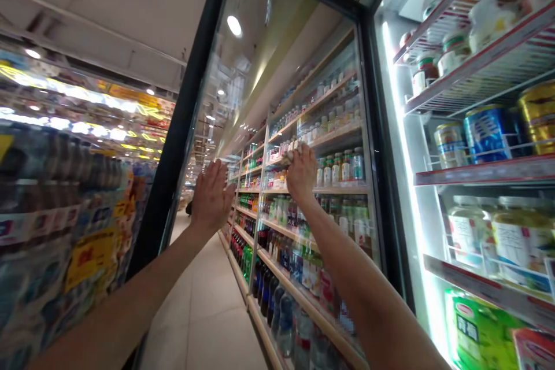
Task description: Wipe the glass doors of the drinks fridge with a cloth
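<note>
A glass cooler door (pixel 243 87) in a black frame stands swung open in front of me, with drink shelves showing in the pane. My left hand (pixel 212 196) is raised flat near the door's left side, palm toward the glass, fingers stretched out. It appears to touch the pane. Higher and to the right, my right hand (pixel 302 173) is at the middle of the glass with its fingers curled. Something pale shows at its fingertips; whether that is a held thing or a reflection I cannot make out.
On the right, the lit cooler (pixel 394 127) holds bottles and jars, blue cans (pixel 485 133) and green packs (pixel 481 329) on wire shelves. Stacked bottles (pixel 43 202) with yellow signs (pixel 89 257) stand at left, blurred. Pale floor tiles (pixel 208 312) run below the door.
</note>
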The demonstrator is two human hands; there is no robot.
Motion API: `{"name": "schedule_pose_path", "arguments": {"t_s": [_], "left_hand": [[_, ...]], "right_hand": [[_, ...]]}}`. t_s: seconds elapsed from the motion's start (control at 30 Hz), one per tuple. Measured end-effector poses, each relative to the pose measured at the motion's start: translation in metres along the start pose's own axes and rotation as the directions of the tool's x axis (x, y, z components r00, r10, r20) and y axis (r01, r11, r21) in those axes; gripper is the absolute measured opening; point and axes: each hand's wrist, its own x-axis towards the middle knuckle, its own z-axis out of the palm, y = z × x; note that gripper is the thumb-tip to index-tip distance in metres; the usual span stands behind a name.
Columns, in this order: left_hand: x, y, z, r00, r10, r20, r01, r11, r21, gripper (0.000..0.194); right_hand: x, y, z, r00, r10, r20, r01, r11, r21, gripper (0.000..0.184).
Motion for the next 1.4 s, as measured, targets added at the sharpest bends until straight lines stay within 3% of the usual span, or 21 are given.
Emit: {"name": "schedule_pose_path", "arguments": {"t_s": [0.07,0.1,0.13,0.23,0.27,0.3,0.37,0.4,0.43,0.5,0.6,0.73,0.83,0.9,1.0,1.03,1.1,1.2,1.23,1.3,1.4], "left_hand": [[-0.003,0.000,-0.003,1.000,-0.010,0.002,0.010,1.000,-0.001,0.049],[-0.004,0.000,-0.005,1.000,-0.019,-0.006,0.019,1.000,-0.006,0.049],[-0.005,-0.001,-0.007,0.999,-0.029,-0.017,0.029,1.000,-0.012,0.049],[-0.007,-0.008,-0.011,0.998,-0.064,-0.028,0.064,0.998,-0.026,0.049],[-0.008,-0.012,-0.012,0.997,-0.071,-0.018,0.070,0.997,-0.030,0.050],[-0.009,-0.016,-0.013,0.997,-0.077,-0.009,0.076,0.996,-0.034,0.050],[-0.011,-0.024,-0.014,0.996,-0.086,0.005,0.086,0.995,-0.045,0.050],[-0.012,-0.026,-0.015,0.996,-0.087,0.005,0.087,0.995,-0.051,0.050],[-0.014,-0.027,-0.015,0.996,-0.084,0.000,0.084,0.995,-0.059,0.050],[-0.017,-0.021,-0.015,0.999,-0.051,-0.002,0.050,0.994,-0.094,0.047],[-0.024,0.007,-0.006,0.997,0.067,0.040,-0.056,0.972,-0.230,0.045],[-0.033,0.058,0.021,0.988,0.137,0.071,-0.108,0.942,-0.318,0.047],[-0.032,0.080,0.043,0.986,0.142,0.082,-0.127,0.978,-0.167,0.047],[-0.022,0.079,0.049,0.962,0.243,0.125,-0.236,0.969,-0.068,0.044],[0.010,0.051,0.039,0.920,0.359,0.156,-0.369,0.929,0.038,0.040],[0.024,0.037,0.032,0.931,0.341,0.132,-0.353,0.932,0.083,0.040],[0.049,0.013,0.021,0.985,0.169,-0.016,-0.164,0.970,0.179,0.044],[0.061,0.008,0.026,0.984,-0.004,-0.176,0.029,0.990,0.140,0.044],[0.055,0.018,0.034,0.988,0.020,-0.153,-0.004,0.994,0.105,0.040],[0.035,0.047,0.053,0.981,0.192,-0.024,-0.192,0.981,0.018,0.035],[0.014,0.083,0.071,0.849,0.508,0.148,-0.486,0.859,-0.161,0.034]], "right_hand": [[-0.015,-0.030,0.008,0.981,-0.189,0.033,0.187,0.981,0.050,0.041],[-0.028,-0.047,0.011,0.943,-0.328,0.059,0.323,0.943,0.081,0.040],[-0.043,-0.062,0.012,0.884,-0.461,0.078,0.451,0.885,0.114,0.038],[-0.067,-0.078,0.010,0.609,-0.784,0.120,0.754,0.619,0.220,0.033],[-0.065,-0.073,0.008,0.577,-0.806,0.133,0.772,0.591,0.234,0.033],[-0.058,-0.066,0.007,0.615,-0.775,0.148,0.741,0.631,0.229,0.034],[-0.038,-0.051,0.008,0.821,-0.550,0.154,0.527,0.833,0.168,0.039],[-0.031,-0.046,0.009,0.900,-0.413,0.142,0.395,0.908,0.138,0.041],[-0.028,-0.045,0.011,0.935,-0.331,0.128,0.315,0.940,0.127,0.041],[-0.037,-0.050,0.014,0.918,-0.377,0.127,0.356,0.921,0.159,0.041],[-0.074,-0.062,0.014,0.819,-0.550,0.161,0.506,0.826,0.248,0.040],[-0.101,-0.046,0.006,0.901,-0.377,0.215,0.337,0.920,0.198,0.050],[-0.098,-0.008,-0.007,0.886,-0.381,0.266,0.346,0.923,0.168,0.067],[-0.093,0.025,-0.017,0.878,-0.387,0.280,0.364,0.922,0.133,0.074],[-0.091,0.076,-0.027,0.965,-0.179,0.194,0.190,0.981,-0.038,0.059],[-0.092,0.091,-0.028,0.983,-0.092,0.158,0.107,0.990,-0.091,0.054],[-0.098,0.113,-0.028,0.993,0.025,0.119,-0.007,0.988,-0.151,0.050],[-0.112,0.126,-0.022,0.992,0.059,0.113,-0.039,0.985,-0.166,0.054],[-0.116,0.126,-0.021,0.992,0.050,0.114,-0.030,0.986,-0.165,0.055],[-0.122,0.122,-0.020,0.992,0.043,0.118,-0.023,0.986,-0.165,0.056],[-0.126,0.118,-0.022,0.990,0.060,0.127,-0.039,0.985,-0.167,0.055]]}}
